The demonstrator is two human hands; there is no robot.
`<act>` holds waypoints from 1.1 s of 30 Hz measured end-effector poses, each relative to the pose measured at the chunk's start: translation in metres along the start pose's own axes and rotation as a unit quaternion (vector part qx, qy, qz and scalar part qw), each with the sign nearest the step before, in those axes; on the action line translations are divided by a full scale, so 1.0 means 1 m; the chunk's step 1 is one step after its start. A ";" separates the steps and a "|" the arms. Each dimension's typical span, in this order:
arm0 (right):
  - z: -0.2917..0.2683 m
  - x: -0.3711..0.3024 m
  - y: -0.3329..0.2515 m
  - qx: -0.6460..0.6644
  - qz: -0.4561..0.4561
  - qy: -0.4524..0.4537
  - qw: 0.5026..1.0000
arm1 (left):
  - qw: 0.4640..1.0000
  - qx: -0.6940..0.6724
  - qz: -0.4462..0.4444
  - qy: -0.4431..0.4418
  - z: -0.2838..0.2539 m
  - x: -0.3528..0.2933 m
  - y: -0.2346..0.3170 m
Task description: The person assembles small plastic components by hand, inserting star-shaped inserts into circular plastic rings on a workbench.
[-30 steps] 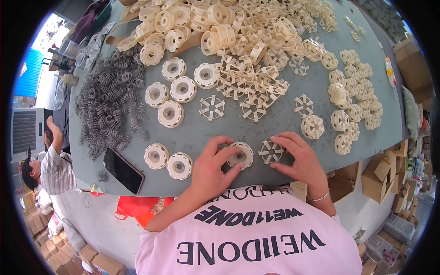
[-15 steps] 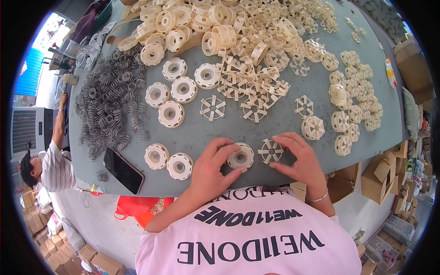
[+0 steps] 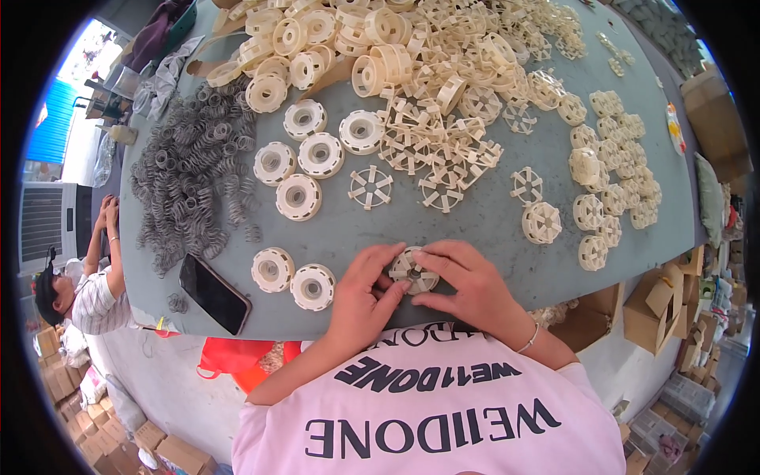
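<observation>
Close to the table's near edge, my left hand [image 3: 366,289] curls its thumb and fingers round the side of a white plastic ring, which is mostly covered. Over that ring lies a cream spoked plastic disc [image 3: 415,271], gripped at its right side by my right hand [image 3: 473,291]. Whether the two pieces are locked together cannot be seen. Left of my hands sit two white rings [image 3: 313,286], at least one with a coil spring inside. More spring-filled rings [image 3: 298,197] stand farther off, beside a loose spoked disc [image 3: 370,188]. At the right lies a joined wheel [image 3: 541,222].
Grey coil springs [image 3: 186,170] heap at the left, behind a dark phone [image 3: 214,294]. Cream rings [image 3: 380,71] and spoked parts [image 3: 443,150] pile up at the back. Joined wheels [image 3: 588,210] are stacked at right. Another person [image 3: 99,293] is at the far left.
My right hand has moved left, bringing the spoked disc from beside the ring to on top of it. The left hand stays round the ring. The other person's hands have come together.
</observation>
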State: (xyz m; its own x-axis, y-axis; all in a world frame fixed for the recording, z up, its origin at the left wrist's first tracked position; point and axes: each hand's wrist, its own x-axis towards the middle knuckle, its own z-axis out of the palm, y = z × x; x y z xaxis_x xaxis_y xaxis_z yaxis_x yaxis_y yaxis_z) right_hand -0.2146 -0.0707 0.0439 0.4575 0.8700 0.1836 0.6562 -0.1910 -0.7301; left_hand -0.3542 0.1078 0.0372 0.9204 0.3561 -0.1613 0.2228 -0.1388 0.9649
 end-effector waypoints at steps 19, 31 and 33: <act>0.019 -0.008 0.013 -0.075 -0.042 0.056 0.995 | 0.997 0.064 0.038 0.001 0.006 0.009 0.001; 0.009 -0.015 0.008 0.004 -0.096 0.116 0.989 | 0.969 -0.221 -0.057 -0.096 0.003 0.000 0.010; -0.002 -0.010 -0.003 0.060 -0.073 0.100 0.990 | 0.932 -0.303 -0.120 -0.156 0.002 0.005 0.016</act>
State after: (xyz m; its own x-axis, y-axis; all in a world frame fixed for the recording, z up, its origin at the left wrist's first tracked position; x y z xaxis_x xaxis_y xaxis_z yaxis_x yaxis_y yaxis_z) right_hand -0.2205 -0.0798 0.0455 0.4802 0.7746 0.4116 0.6536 -0.0031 -0.7568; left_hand -0.3451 0.1053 0.0509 0.9368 0.0111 -0.3497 0.2994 0.4917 0.8177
